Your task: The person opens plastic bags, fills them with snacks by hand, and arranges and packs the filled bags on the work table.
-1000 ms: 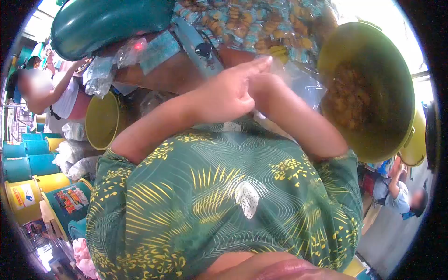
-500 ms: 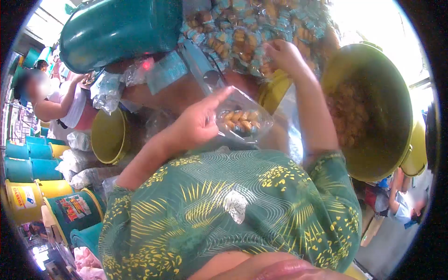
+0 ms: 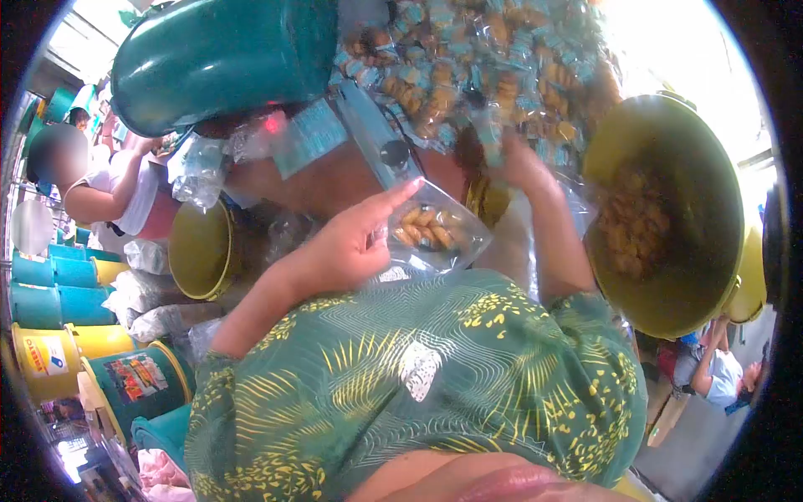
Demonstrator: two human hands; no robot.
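Hands at work with bagged foodstuff; clock positions are read from the centre of the view. The left hand (image 3: 345, 244), just toward 9 o'clock, has its fingers gripping the edge of a clear bag (image 3: 466, 238), its index finger extended along the upper corner. The bag lies near the centre, before the chest, and contains golden-brown twisted pieces (image 3: 425, 227). The right hand (image 3: 527, 167), toward 2 o'clock, reaches to the near edge of a heap of filled packets (image 3: 502, 54) at 1 o'clock; its fingers are blurred, so whether they grasp anything cannot be told. At 3 o'clock, a large yellow tub (image 3: 711, 280) holds loose brown pieces (image 3: 634, 222). Blue-printed film (image 3: 309, 138) lies toward 11 o'clock, near a teal bucket (image 3: 226, 71) on its side. A smaller yellow bucket (image 3: 198, 247) stands out at 9 o'clock.
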